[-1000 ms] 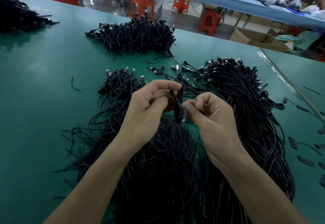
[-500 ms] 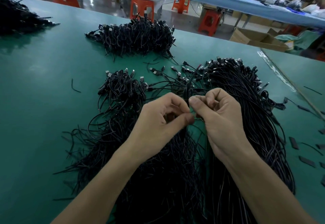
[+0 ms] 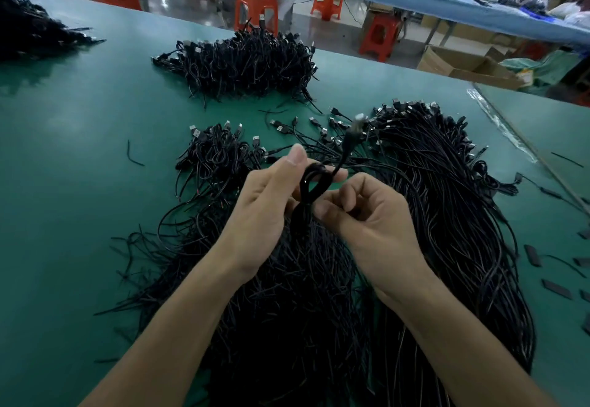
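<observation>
A black USB cable (image 3: 314,184) is folded into a loop between my two hands, above the middle of the green table (image 3: 79,157). My left hand (image 3: 266,205) holds the loop, its thumb up and fingers behind the cable. My right hand (image 3: 367,215) pinches the cable just below the loop with curled fingers. The cable's plug end (image 3: 356,127) sticks up and away, blurred. Under my hands lies a big heap of loose black cables (image 3: 287,295).
A long bundle of cables (image 3: 447,199) runs down the right. A small coiled pile (image 3: 217,154) lies left of my hands, a bigger one (image 3: 242,62) farther back. Black strips (image 3: 533,255) dot the right edge. Red stools (image 3: 255,7) and a cardboard box (image 3: 463,65) stand beyond.
Both hands lifted slightly and the cable now forms a loop between them. Its plug end has swung up and to the right.
</observation>
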Demonstrator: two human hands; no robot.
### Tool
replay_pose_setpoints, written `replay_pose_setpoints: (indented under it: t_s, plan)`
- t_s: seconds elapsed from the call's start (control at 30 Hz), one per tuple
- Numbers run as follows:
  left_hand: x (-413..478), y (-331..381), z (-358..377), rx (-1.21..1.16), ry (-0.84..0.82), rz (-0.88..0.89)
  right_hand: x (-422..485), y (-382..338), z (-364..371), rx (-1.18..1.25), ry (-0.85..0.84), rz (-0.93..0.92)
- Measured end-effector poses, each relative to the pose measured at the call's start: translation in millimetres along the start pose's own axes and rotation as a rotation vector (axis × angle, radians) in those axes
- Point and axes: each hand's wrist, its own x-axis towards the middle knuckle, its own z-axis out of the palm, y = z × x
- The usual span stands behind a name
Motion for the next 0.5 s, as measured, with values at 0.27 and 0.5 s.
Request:
replay_pose_setpoints:
  t_s: [0.27,0.5]
  plan:
    - [0,-4,-3,0.16,-0.018,0.089,7,-2,-6,0.025,0.147,-0.021]
    - [1,-9,-2,0.194,0.109,0.09,8,-6,1,-0.033,0.199,-0.172]
